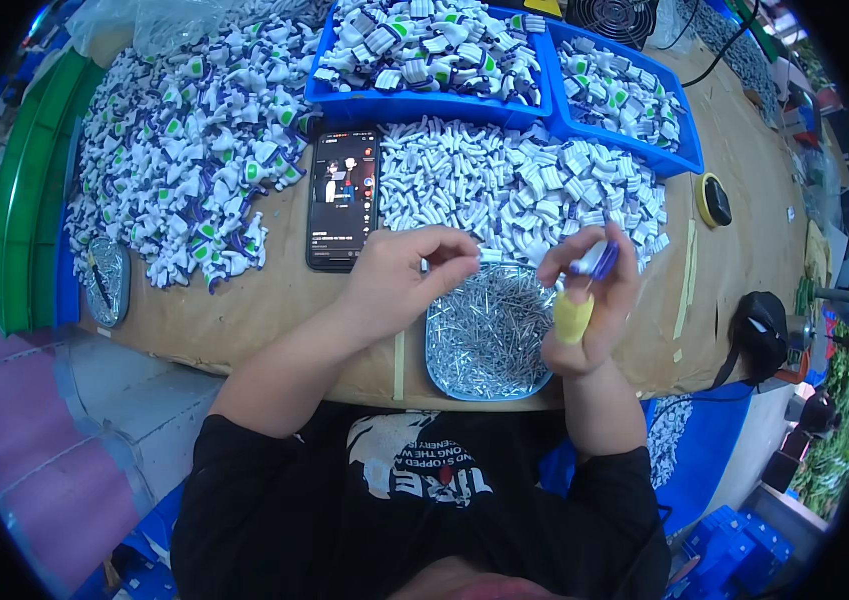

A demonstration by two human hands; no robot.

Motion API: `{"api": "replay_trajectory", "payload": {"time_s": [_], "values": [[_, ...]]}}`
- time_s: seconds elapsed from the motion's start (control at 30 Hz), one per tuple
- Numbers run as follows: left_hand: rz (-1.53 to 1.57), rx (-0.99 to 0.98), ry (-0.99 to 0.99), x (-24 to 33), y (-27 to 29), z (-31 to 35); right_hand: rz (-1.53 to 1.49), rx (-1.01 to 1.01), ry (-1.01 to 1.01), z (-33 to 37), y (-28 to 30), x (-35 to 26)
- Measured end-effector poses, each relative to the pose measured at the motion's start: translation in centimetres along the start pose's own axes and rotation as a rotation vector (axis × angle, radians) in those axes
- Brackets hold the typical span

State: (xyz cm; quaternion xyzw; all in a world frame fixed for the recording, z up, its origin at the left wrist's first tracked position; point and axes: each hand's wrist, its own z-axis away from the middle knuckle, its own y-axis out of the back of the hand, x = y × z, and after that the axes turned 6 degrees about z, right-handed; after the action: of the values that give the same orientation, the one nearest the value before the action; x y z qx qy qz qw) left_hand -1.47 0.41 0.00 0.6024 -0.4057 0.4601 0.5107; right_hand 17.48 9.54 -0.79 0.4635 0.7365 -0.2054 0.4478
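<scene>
Quietly, from where I stood, I watched a person in a black T-shirt [275,520] work with both hands over a paper-covered counter [265,320]. The right hand [600,300] was raised above the right edge of a shallow tray [430,350], its grip closed around a small purple-and-white piece [600,262] between thumb and fingers. Something yellow [573,318] showed against that same hand; I could not tell whether it was a wrapping or a handle. The left hand [420,272] hung over the tray's far left corner, thumb and forefinger brought close together at the tips. I could not tell whether that grip pinched anything.

Loose metal pins [490,335] filled the tray, lying every which way. Just beyond it spread a heap of white ribbed pieces [455,175], and left of these a phone [342,200] lay with its screen lit. A wide mound of white, purple and green parts [195,150] covered the left side, with a small clear dish [122,300] at its near edge. Behind the ribbed heap stood a large blue bin [425,105] and, beside it on the right, a smaller blue bin [645,152], both loaded with similar parts. A round black-and-yellow object [714,200] sat farther right, well apart from the hands.
</scene>
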Motion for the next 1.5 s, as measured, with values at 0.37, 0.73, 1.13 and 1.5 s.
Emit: {"api": "replay_trajectory", "payload": {"time_s": [0.37, 0.73, 1.13, 1.5], "values": [[0.879, -0.074, 0.233, -0.7, -1.2, 0.4, -0.200, -0.249, 0.151, 1.0, -0.6, -0.4], [0.826, 0.042, 0.181, -0.7, -2.2, 0.9, -0.059, -0.346, 0.111, 0.7, -0.6, -0.3], [0.227, 0.111, -0.074, -0.3, -1.6, 0.8, 0.140, -0.446, -0.207, -0.5, -0.5, -1.2], [-0.180, 0.160, -0.471, -0.4, -1.4, 0.3, 0.247, -0.514, -0.232, -1.2, -0.3, -2.2]]}}
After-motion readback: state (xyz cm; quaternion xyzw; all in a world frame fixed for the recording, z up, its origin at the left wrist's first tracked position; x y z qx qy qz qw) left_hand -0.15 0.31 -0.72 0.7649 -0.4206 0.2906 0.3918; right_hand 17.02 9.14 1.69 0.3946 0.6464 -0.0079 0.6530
